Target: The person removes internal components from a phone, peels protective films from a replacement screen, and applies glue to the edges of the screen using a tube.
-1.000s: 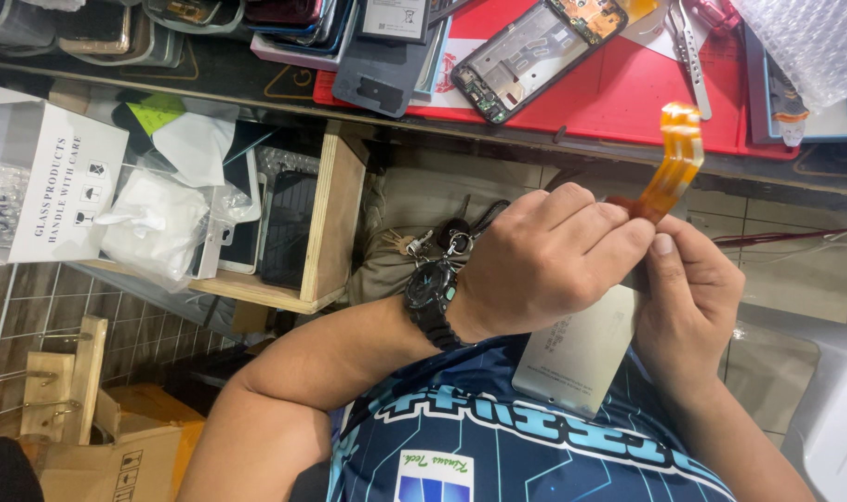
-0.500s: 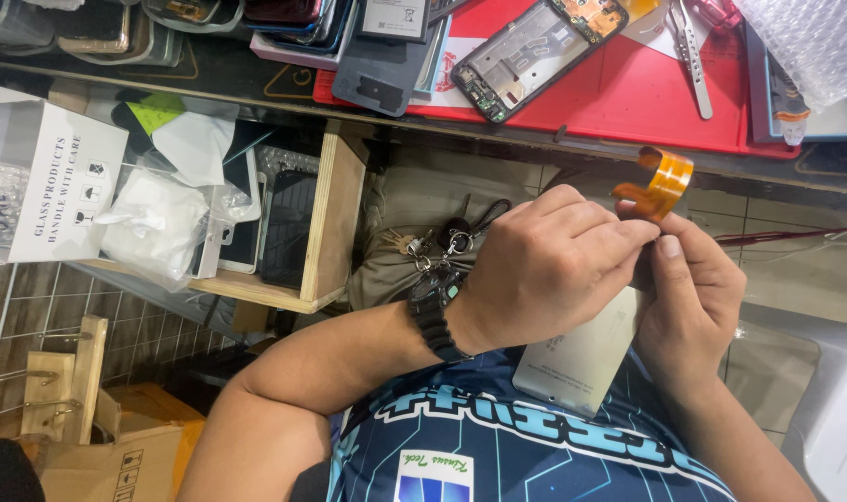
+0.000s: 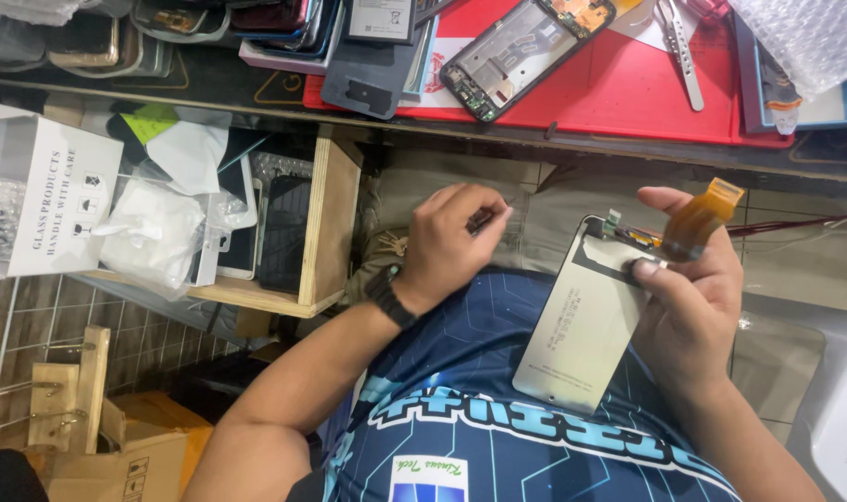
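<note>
My right hand (image 3: 688, 311) holds a pale phone display panel (image 3: 586, 325) back side up over my lap, thumb pressed on its upper edge. An orange flex cable (image 3: 702, 216) sticks up from that edge, beside a small connector (image 3: 613, 220). My left hand (image 3: 451, 244), with a black watch (image 3: 388, 295) on the wrist, is off to the left of the panel. Its fingers are pinched on a small dark piece (image 3: 484, 219) that is too small to make out.
A red mat (image 3: 619, 88) on the bench above carries an opened phone frame (image 3: 526, 51) and tweezers (image 3: 679, 51). Phone cases (image 3: 210, 23) lie at the top left. A wooden tray (image 3: 335, 223) holds screens and bags, next to a white box (image 3: 52, 200).
My left hand has pulled away to the left off the panel, which now lies uncovered in my right hand. The orange flex cable stands straighter.
</note>
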